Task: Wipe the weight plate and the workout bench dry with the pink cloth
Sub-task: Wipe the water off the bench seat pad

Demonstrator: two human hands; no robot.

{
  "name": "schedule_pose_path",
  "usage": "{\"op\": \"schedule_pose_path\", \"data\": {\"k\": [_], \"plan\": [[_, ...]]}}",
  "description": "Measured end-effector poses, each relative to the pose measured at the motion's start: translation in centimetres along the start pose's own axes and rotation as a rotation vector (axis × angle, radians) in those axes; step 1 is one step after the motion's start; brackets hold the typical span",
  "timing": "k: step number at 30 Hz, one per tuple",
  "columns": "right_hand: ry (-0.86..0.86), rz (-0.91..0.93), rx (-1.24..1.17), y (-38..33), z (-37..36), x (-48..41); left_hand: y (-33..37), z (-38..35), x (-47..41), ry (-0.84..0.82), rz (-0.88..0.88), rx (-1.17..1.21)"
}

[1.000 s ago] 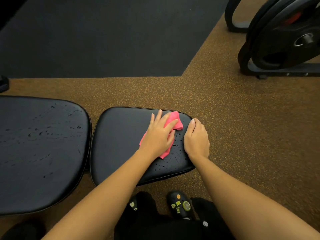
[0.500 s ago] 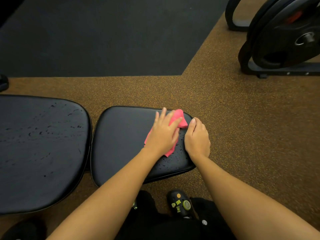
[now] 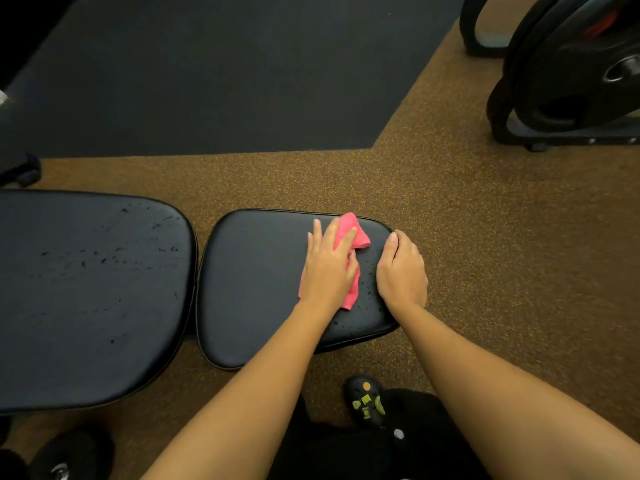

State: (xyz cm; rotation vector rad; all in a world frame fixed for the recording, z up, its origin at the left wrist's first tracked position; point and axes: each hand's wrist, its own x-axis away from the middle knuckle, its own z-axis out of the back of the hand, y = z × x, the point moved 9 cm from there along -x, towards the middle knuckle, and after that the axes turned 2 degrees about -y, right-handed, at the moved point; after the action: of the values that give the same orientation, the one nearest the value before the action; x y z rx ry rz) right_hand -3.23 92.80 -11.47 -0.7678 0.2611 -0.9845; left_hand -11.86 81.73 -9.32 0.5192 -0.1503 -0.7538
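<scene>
The black workout bench has a small seat pad (image 3: 256,289) in the middle and a large back pad (image 3: 86,292) on the left, both dotted with water drops. My left hand (image 3: 329,268) lies flat on the pink cloth (image 3: 353,233) and presses it onto the right part of the seat pad. My right hand (image 3: 401,271) rests on the seat pad's right edge with its fingers curled over the side. Black weight plates (image 3: 581,64) stand on a rack at the top right.
Brown speckled rubber floor (image 3: 485,258) surrounds the bench, with a dark mat (image 3: 225,71) behind it. The plate rack's base (image 3: 571,135) sits on the floor at the right. My black shoe (image 3: 367,400) is below the seat pad.
My left hand has slid the pink cloth a little away from me and to the right, toward the seat pad's far right corner. The right hand has stayed on the pad's edge.
</scene>
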Motion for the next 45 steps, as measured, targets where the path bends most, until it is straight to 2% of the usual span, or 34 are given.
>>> {"op": "schedule_pose_path", "data": {"k": [3,6,10,12,15,19,25,27,32,34,39,45], "plan": [[-0.025,0.029,0.003,0.0,-0.3,-0.2,0.6,0.0,1.7,-0.024,-0.051,0.08],[-0.018,0.091,-0.06,-0.3,-0.1,-0.2,0.5,0.8,3.1,-0.048,0.03,0.337],[-0.021,0.213,-0.334,-3.4,1.5,4.1,0.0,3.7,5.3,0.167,0.175,0.701],[-0.126,0.243,-0.516,-5.3,0.8,6.7,0.4,3.2,6.2,0.145,0.255,0.879],[-0.212,0.204,-0.743,-6.5,-0.4,8.7,0.9,2.5,7.2,0.121,0.359,1.134],[-0.247,0.119,-0.77,-6.1,-0.6,8.6,1.2,2.7,7.7,0.09,0.417,1.282],[-0.067,0.118,-0.449,-4.7,1.5,8.3,1.4,2.9,7.7,-0.019,0.311,1.01],[-0.042,0.126,-0.395,-4.4,1.8,8.1,1.0,4.1,7.9,0.006,0.274,0.9],[0.05,0.172,-0.299,-3.6,3.1,6.4,-6.4,10.0,10.1,0.368,0.401,0.645],[0.03,0.232,-0.247,-3.8,3.0,5.6,-10.0,11.6,11.1,0.444,0.459,0.496],[-0.059,0.424,0.197,-3.5,-0.7,5.0,-16.2,12.7,11.8,0.402,0.504,0.115],[-0.072,0.438,0.267,-3.8,-1.2,4.4,-21.5,15.3,12.6,0.329,0.477,-0.352]]}}
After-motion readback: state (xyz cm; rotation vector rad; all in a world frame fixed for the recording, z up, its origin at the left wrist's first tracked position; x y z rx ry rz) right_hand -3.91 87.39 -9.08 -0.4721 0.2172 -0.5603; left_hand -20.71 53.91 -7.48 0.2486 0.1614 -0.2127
